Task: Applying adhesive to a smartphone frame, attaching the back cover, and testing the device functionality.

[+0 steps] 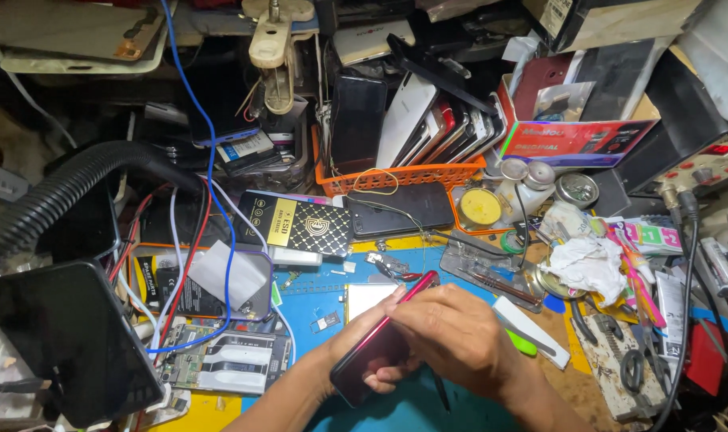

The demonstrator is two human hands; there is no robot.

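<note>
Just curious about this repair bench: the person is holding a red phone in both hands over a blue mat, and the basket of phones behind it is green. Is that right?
Not quite. The basket is orange, not green, as the head view shows. The rest holds: the left hand and right hand hold a red phone over the blue mat.

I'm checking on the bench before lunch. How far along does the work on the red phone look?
Already apart: an opened phone with its circuit board bare lies at the left, and small parts sit loose on the blue mat. In hand: the left hand holds the red phone on edge while the right hand covers it, with a thin dark tool. What remains cannot be told.
</note>
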